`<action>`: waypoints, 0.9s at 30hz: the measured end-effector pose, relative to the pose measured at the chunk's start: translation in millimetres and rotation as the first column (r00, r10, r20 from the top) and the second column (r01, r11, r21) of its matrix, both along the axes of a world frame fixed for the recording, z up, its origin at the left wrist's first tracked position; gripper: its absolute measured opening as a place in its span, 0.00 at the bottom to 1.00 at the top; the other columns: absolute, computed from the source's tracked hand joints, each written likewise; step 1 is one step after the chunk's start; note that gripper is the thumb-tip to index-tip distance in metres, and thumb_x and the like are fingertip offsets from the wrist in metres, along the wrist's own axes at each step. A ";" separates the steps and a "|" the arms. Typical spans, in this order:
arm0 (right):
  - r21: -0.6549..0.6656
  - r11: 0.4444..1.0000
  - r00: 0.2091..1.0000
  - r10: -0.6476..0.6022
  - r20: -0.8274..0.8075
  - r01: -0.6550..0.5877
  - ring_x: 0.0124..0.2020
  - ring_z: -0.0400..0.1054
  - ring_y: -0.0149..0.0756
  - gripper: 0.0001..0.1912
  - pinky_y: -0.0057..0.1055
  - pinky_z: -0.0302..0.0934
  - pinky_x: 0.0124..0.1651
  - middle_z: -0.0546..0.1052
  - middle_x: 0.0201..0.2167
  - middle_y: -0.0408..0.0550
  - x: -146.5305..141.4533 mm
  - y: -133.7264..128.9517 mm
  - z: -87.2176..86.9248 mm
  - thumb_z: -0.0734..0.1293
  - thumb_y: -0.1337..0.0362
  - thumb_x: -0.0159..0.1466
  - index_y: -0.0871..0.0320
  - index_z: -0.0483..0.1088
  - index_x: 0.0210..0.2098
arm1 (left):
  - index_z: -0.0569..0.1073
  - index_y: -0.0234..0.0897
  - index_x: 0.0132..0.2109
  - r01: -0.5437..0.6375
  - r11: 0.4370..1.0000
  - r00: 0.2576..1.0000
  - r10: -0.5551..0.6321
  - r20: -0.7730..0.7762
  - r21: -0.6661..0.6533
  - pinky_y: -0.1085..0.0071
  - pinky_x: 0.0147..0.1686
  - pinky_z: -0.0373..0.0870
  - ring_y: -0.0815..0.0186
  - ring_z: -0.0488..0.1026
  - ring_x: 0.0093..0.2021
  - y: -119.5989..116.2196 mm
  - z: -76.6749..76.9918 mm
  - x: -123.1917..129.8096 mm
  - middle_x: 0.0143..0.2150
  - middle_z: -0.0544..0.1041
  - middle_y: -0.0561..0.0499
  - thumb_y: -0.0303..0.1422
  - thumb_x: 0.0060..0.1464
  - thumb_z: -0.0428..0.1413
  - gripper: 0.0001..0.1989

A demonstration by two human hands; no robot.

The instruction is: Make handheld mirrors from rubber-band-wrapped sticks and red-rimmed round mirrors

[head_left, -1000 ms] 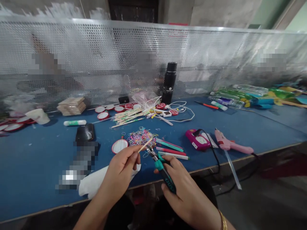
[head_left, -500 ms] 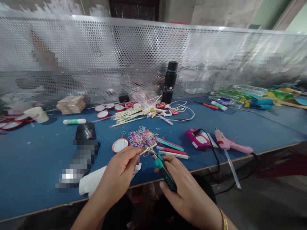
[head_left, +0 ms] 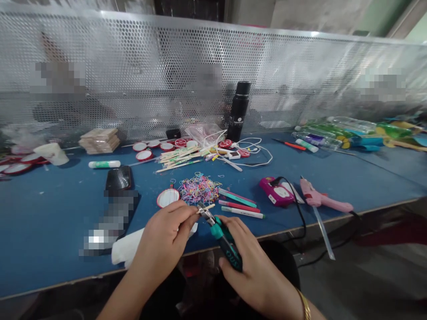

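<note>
My left hand pinches a thin wooden stick between thumb and fingers near the table's front edge. The fingers of my right hand are wrapped round the black and teal handles of pliers. The metal jaws of the pliers lie across the stick, right beside my left fingertips. Just beyond the jaws is a pile of colourful small bands. A round white disc with a red rim lies left of the pile, and several pens lie to its right.
Behind are wooden sticks, a white cable and a black bottle near a perforated metal screen. A purple box and a pink glue gun sit at right. White paper and a dark phone-like object lie left.
The plier jaws have shifted slightly left along the stick, closer to my left fingertips. Less of the stick shows, and its free end has moved a little left. The whole view has shifted slightly.
</note>
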State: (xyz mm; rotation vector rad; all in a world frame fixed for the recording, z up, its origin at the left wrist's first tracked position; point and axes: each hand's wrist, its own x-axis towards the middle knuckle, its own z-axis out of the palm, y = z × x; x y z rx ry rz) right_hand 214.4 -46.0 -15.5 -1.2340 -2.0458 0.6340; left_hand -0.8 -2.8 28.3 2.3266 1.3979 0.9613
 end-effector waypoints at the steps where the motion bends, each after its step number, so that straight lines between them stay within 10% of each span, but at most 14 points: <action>1: -0.014 1.000 1.000 0.004 -0.010 -0.004 0.71 0.56 0.49 0.34 0.51 0.58 0.72 0.65 0.67 0.57 -0.6 -0.4 0.9 0.62 0.69 0.63 0.56 0.55 0.68 | 0.77 0.39 0.39 -0.002 1.000 1.000 0.002 -0.007 0.011 0.69 0.37 0.66 0.65 0.73 0.37 -0.9 0.8 -0.3 0.36 0.77 0.50 0.35 0.70 0.51 0.13; 15: -0.154 0.986 0.998 0.065 -0.026 -0.068 0.74 0.49 0.44 0.45 0.52 0.47 0.76 0.60 0.70 0.55 -4.2 3.1 17.0 0.61 0.74 0.58 0.55 0.48 0.73 | 0.74 0.39 0.36 -0.006 0.998 0.994 0.013 -0.106 0.066 0.67 0.35 0.63 0.64 0.71 0.35 -4.3 7.9 2.8 0.33 0.75 0.51 0.33 0.70 0.49 0.14; 27: -0.067 0.998 0.998 -0.001 0.064 0.005 0.65 0.65 0.50 0.31 0.50 0.61 0.68 0.69 0.62 0.63 -8.7 8.4 14.3 0.61 0.71 0.62 0.64 0.57 0.65 | 0.68 0.38 0.31 0.019 0.998 0.999 -0.022 -0.040 -0.067 0.69 0.34 0.60 0.65 0.67 0.34 11.1 5.1 6.3 0.31 0.71 0.53 0.33 0.71 0.48 0.16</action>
